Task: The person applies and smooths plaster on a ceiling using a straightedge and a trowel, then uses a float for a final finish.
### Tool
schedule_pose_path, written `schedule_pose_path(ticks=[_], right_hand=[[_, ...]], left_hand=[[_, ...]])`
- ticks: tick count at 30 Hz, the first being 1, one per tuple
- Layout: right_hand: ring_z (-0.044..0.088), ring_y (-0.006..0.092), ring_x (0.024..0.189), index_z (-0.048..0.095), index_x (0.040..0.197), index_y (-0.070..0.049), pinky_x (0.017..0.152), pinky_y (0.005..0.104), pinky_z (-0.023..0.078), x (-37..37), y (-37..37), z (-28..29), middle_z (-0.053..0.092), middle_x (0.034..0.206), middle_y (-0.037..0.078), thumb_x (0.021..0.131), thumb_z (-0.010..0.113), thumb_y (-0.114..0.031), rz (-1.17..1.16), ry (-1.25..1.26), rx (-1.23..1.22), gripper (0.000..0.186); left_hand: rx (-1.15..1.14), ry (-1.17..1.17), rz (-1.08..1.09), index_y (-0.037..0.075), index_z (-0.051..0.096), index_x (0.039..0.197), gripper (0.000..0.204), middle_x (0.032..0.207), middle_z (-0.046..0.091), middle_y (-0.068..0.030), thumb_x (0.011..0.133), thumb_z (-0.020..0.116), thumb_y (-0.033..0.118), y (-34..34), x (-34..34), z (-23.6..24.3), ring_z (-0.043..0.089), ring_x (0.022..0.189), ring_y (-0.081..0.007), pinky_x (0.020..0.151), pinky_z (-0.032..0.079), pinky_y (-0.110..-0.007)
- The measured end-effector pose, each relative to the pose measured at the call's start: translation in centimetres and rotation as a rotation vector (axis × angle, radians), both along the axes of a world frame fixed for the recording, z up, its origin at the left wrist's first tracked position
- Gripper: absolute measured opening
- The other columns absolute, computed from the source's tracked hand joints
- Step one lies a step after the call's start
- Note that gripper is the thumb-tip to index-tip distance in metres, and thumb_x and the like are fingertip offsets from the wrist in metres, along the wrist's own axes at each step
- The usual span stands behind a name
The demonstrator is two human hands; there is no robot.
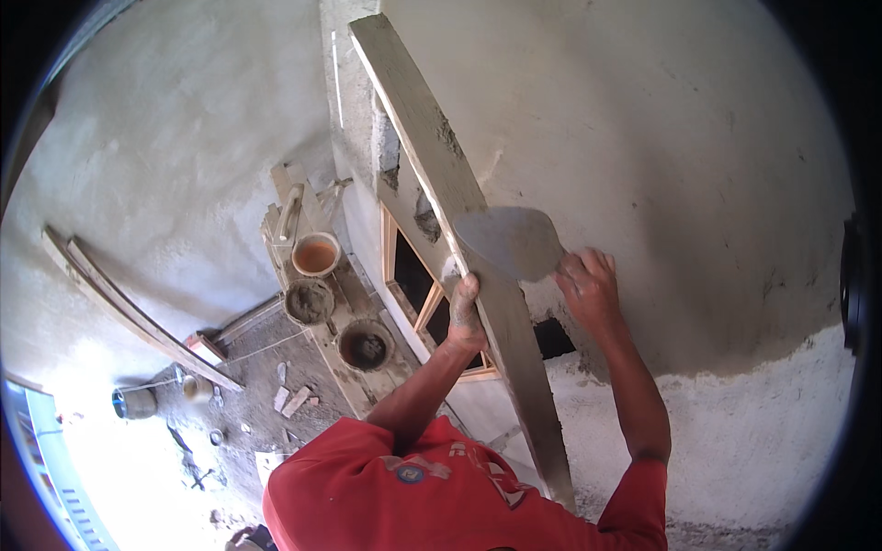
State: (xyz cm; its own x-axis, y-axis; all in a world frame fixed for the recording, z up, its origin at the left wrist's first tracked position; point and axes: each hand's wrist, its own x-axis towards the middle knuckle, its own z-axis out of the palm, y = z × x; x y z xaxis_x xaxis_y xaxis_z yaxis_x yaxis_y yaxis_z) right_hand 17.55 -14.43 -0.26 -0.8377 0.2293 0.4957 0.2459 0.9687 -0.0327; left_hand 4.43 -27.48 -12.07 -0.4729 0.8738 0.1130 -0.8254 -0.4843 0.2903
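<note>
Grey left wall (211,138); littered floor (253,399); bright glare (106,459) lower left.

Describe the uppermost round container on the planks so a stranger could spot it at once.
Find the plank platform left of the person's left hand. On it stand three round containers. The container highest in the picture is the only one with orange-brown contents.

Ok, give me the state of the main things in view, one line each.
Left hand: closed on the board's edge.
Right hand: closed around the trowel's handle.
Board: tilted, smeared grey.
Trowel: held, blade over the board; contact unclear.
Far bowl: upright, orange-brown contents.
Middle bowl: upright, grey mortar-like contents.
Near bowl: upright, dark inside, grey lump.
Right-hand wall: grey-coated above, whitish below.
</note>
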Motion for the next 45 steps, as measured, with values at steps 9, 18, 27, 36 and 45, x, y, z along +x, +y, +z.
schedule_pose_path(ticks=[9, 18, 27, 36, 45], right_hand=[[0.058, 0.0297, 0.086, 0.067, 0.107, -0.002, 0.078, 0.0426, 0.041, -13.1, 1.2, -1.4, 0.060, 0.090, 0.012, 0.082, 0.072, -0.015, 0.117, 0.057, 0.032, 0.029], [0.061, 0.0307, 0.086, 0.066, 0.109, 0.000, 0.074, 0.0428, 0.047, -16.5, -1.5, -7.3, 0.062, 0.092, 0.013, 0.082, 0.072, -0.014, 0.290, 0.050, -0.096, 0.031], [0.066, 0.0306, 0.092, 0.060, 0.117, 0.008, 0.081, 0.0355, 0.052, -11.4, -6.7, -16.2, 0.066, 0.103, 0.020, 0.088, 0.067, -0.016, 0.504, -0.193, -0.871, 0.038], [0.059, 0.0389, 0.113, 0.053, 0.130, 0.006, 0.094, 0.0424, 0.049, -15.5, -9.3, -30.1, 0.060, 0.121, 0.027, 0.095, 0.054, -0.038, 0.154, -0.671, -0.892, 0.055], [0.059, 0.0129, 0.076, 0.056, 0.123, 0.005, 0.066, 0.0302, 0.049, -5.3, -6.1, -17.8, 0.063, 0.095, 0.010, 0.091, 0.060, -0.027, -0.001, -0.477, -1.157, 0.045]], left_hand=[[0.000, -0.083, 0.074, 0.003, 0.054, 0.118, 0.071, 0.096, 0.063, -0.0129, 0.073, 0.076, 0.053, -2.6, -0.9, -3.1, 0.066, 0.084, -0.0264, 0.073, 0.058, -0.041], [-0.133, -0.090, 0.303, 0.001, 0.053, 0.118, 0.067, 0.098, 0.063, -0.0121, 0.078, 0.074, 0.050, -7.3, -2.5, -6.2, 0.065, 0.082, -0.0217, 0.072, 0.058, -0.037], [-0.300, -0.292, 0.577, 0.007, 0.057, 0.112, 0.054, 0.092, 0.065, -0.0085, 0.083, 0.067, 0.051, -17.0, -4.3, -13.4, 0.067, 0.082, -0.0223, 0.072, 0.059, -0.038], [-0.343, -0.387, 0.737, 0.010, 0.057, 0.116, 0.058, 0.096, 0.064, -0.0070, 0.084, 0.063, 0.057, -22.9, -4.7, -14.4, 0.064, 0.086, -0.0208, 0.076, 0.056, -0.036], [-0.374, -0.135, 0.772, 0.004, 0.056, 0.116, 0.060, 0.096, 0.064, -0.0101, 0.085, 0.064, 0.054, -19.8, -6.0, -9.5, 0.065, 0.085, -0.0223, 0.076, 0.056, -0.037]])
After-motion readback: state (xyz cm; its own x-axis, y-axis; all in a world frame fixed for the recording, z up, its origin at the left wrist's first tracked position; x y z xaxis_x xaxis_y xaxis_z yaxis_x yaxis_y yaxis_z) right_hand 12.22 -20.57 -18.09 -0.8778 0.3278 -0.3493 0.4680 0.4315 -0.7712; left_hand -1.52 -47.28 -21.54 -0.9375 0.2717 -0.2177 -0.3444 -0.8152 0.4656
